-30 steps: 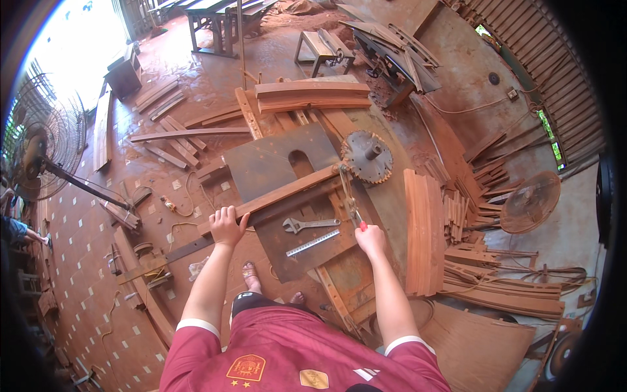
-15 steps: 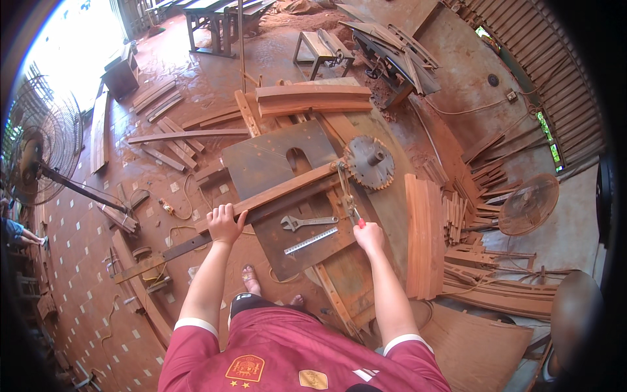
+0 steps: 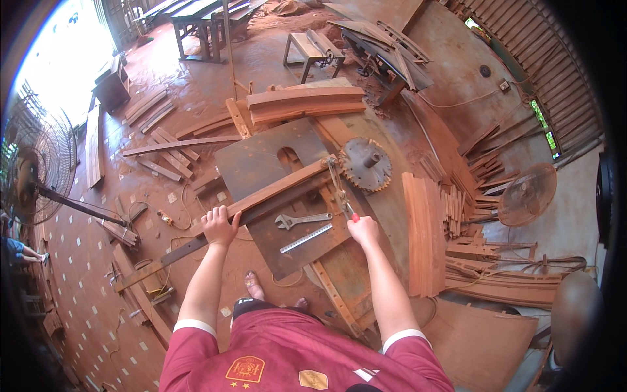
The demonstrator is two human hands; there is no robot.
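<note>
Overhead, the view looks down on a table-saw bench whose dark metal top (image 3: 261, 160) carries a long wooden fence rail (image 3: 274, 191) laid slantwise across it, running from near the toothed circular saw blade (image 3: 364, 164) down past the table's near-left edge. The left hand (image 3: 219, 227) is clenched over the rail's lower part, fingers wrapped across its top edge. The right hand (image 3: 363, 230) is closed round a red-handled tool, probably a screwdriver (image 3: 346, 208), whose tip points up toward a metal bracket (image 3: 336, 178) at the rail's blade end. An adjustable wrench (image 3: 302, 219) and a steel ruler (image 3: 306, 238) lie loose on the plate between the hands. By its look the rail is stiff, fairly heavy hardwood, dusty but not slippery; gripped near one end it would tend to swing, so a hold nearer its middle seems steadier. Curved planks (image 3: 305, 103) are stacked at the table's far edge, and more boards (image 3: 423, 232) lean to the right.
</note>
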